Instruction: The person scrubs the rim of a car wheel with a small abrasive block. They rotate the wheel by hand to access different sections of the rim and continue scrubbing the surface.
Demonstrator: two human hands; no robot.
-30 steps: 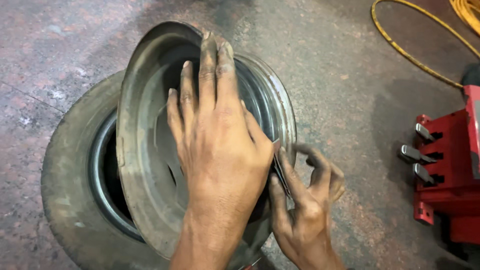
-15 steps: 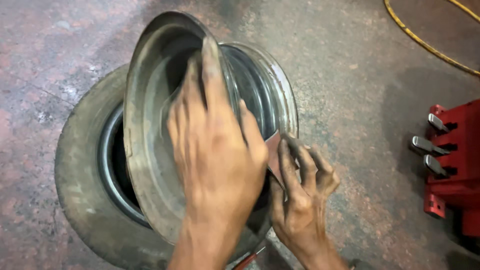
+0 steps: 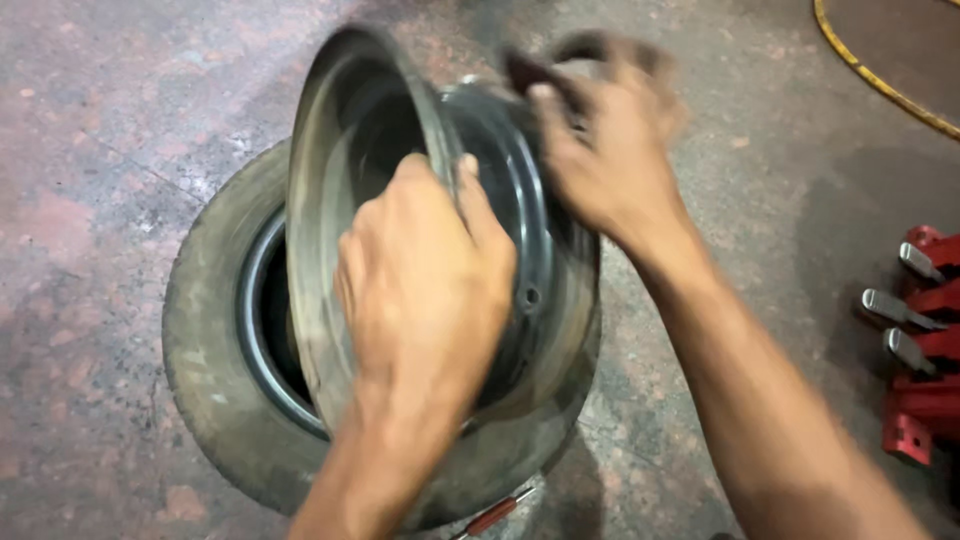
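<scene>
Fingers of the left hand (image 3: 425, 275) are curled over the edge of a steel wheel rim (image 3: 340, 200) at the centre of the frame, gripping it. The right hand (image 3: 600, 140), blurred in the upper middle of the frame, is closed on the rim's far edge — something dark, possibly a small piece of abrasive or cloth, seems to be pinched under its fingertips, though the blur leaves that unclear. The rim is held tilted on its edge, resting on a worn tyre (image 3: 215, 350) that lies flat on the stained concrete floor (image 3: 90, 150). A red-handled tool (image 3: 495, 515) is seen at the bottom edge, just below the tyre. Red machine parts (image 3: 920, 350) stand at the right edge — a yellow hose (image 3: 880, 80) crosses the upper right corner.
</scene>
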